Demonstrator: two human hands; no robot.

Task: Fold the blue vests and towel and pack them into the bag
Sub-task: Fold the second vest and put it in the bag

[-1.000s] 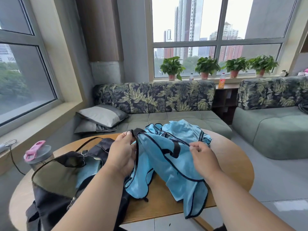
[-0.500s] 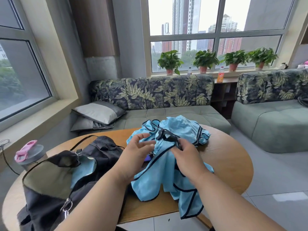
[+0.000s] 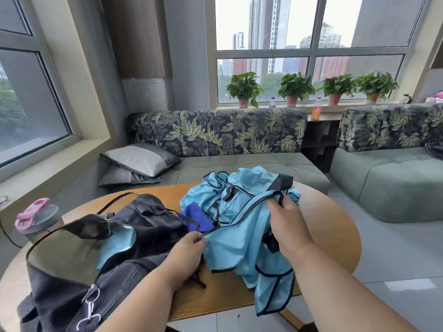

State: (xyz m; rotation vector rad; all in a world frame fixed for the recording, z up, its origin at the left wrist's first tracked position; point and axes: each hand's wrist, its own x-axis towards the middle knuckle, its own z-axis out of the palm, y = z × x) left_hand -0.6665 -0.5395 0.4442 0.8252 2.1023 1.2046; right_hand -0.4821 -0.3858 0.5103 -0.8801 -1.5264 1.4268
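Note:
A heap of light blue vests (image 3: pixel 239 226) with dark trim lies on the round wooden table (image 3: pixel 330 226), one edge hanging over the front. My left hand (image 3: pixel 189 250) pinches a vest's left edge near the table's middle. My right hand (image 3: pixel 287 224) grips a dark-trimmed strap higher up on the heap. A dark blue towel (image 3: pixel 194 216) peeks out between the vests and the black bag (image 3: pixel 124 255). The bag sits open at the left, with some light blue fabric (image 3: pixel 117 245) inside it.
A grey bottle with a pink lid (image 3: pixel 36 219) stands at the table's far left. Behind the table runs a leaf-patterned sofa (image 3: pixel 215 137) with grey cushions (image 3: pixel 139 161). A second sofa (image 3: pixel 393 178) stands at the right. Potted plants line the windowsill.
My hands have moved apart: the left came down and toward me with a vest edge, the right went up and right on a strap. The dark blue towel now shows.

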